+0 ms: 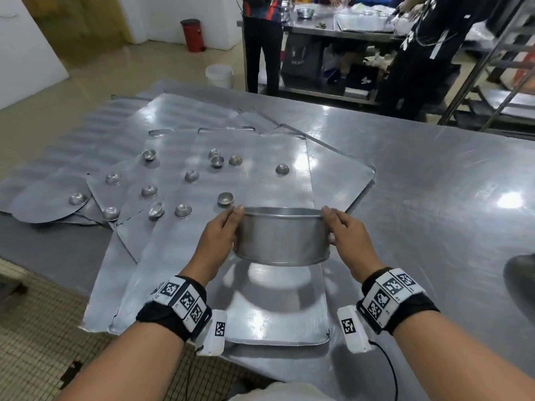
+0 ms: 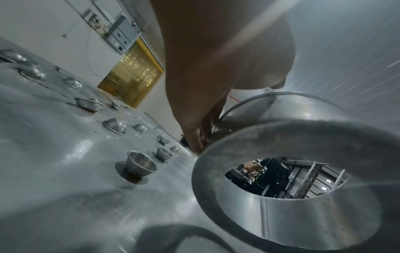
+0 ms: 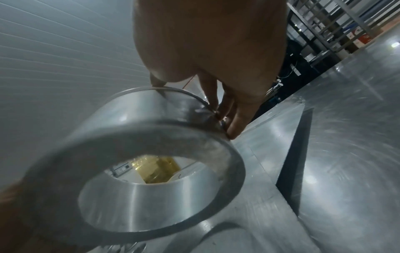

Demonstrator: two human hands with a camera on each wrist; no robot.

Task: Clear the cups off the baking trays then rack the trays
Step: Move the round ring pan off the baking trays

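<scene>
Both hands hold a round metal ring mould (image 1: 282, 235) with no bottom, lifted a little above the nearest baking tray (image 1: 275, 319). My left hand (image 1: 221, 235) grips its left side and my right hand (image 1: 344, 235) its right side, thumbs on the rim. The wrist views look through the open ring (image 2: 288, 184) (image 3: 151, 181). Several small metal cups (image 1: 225, 198) (image 2: 140, 164) lie scattered over the overlapping flat trays (image 1: 173, 117), some upright, some upside down.
The trays lie on a large steel table (image 1: 434, 183) with bare surface to the right. Two people (image 1: 263, 39) stand at another steel table (image 1: 333, 27) behind. A tray rack (image 1: 492, 68) stands at the far right. A red bin (image 1: 191, 34) and white bucket (image 1: 219, 75) sit on the floor.
</scene>
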